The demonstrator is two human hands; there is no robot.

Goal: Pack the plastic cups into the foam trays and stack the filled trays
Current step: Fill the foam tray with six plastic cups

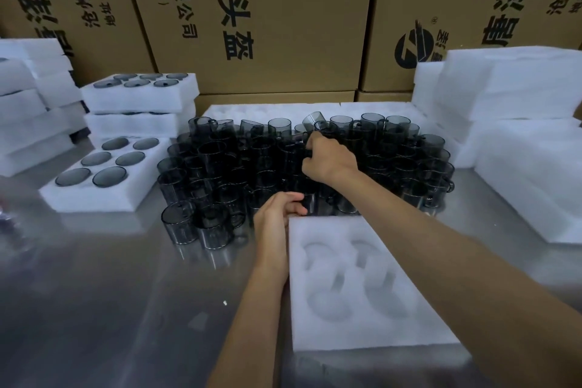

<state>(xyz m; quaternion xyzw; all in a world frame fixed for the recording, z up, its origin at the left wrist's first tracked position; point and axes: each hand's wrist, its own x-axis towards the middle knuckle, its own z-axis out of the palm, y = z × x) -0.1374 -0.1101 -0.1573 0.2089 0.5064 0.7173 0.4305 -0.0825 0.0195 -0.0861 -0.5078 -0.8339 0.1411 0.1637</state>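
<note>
Empty foam tray (362, 318) lying on worktop (110, 293). Just beyond it, L hand (277, 208) gripping a cup (310, 201); R hand (327, 161) pinching another cup (321, 127) in the cup cluster (220, 167) farther back.

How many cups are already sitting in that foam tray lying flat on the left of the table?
6: the tray holds two rows of three cups, every pocket filled. The trays stacked behind it may hide more.

Hands (302, 183) among smoky cups (217, 167)
</note>
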